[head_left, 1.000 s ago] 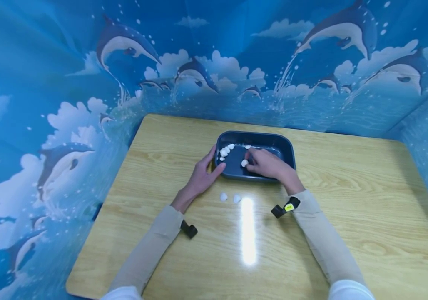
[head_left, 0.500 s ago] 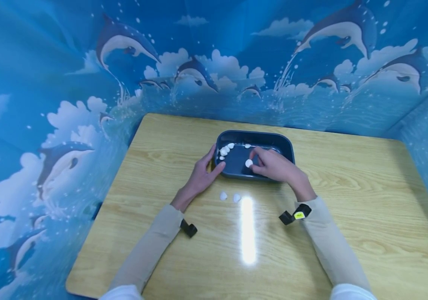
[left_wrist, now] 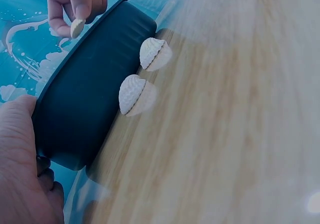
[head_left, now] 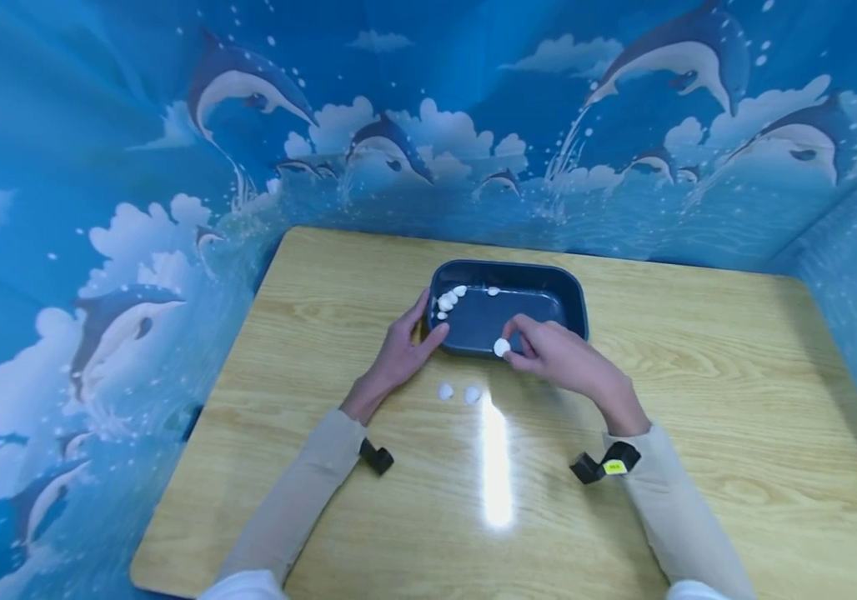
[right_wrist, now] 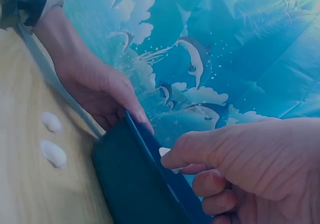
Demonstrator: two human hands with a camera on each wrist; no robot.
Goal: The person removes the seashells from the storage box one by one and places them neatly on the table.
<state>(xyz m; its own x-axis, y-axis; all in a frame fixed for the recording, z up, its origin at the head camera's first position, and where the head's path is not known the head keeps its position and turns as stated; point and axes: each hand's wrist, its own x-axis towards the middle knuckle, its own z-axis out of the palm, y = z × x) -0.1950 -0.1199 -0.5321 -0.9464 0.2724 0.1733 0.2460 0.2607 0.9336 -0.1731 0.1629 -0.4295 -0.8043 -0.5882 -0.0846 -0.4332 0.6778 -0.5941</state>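
Observation:
A dark blue rectangular basin (head_left: 473,325) sits on the wooden table. My left hand (head_left: 403,347) grips its left end, thumb over the near rim and fingers along the outer side. Between the thumb and fingers of my right hand (head_left: 559,357) is a white seashell (head_left: 502,347), held over the basin's near rim. The left wrist view has this pinched seashell (left_wrist: 77,28) edge-on, above the rim. Several white shells (head_left: 447,302) cluster at the basin's left end; another shell (head_left: 493,292) lies by its far wall.
Two ribbed white shells, a left one (head_left: 446,391) and a right one (head_left: 472,395), lie on the table (head_left: 699,375) in front of the basin. Behind the table hangs a blue dolphin-print backdrop (head_left: 428,208). A bright light reflection crosses the tabletop near the right shell.
My right hand has drawn back toward me with the pinched shell, from low inside the basin to its near rim. My left hand keeps its hold on the basin.

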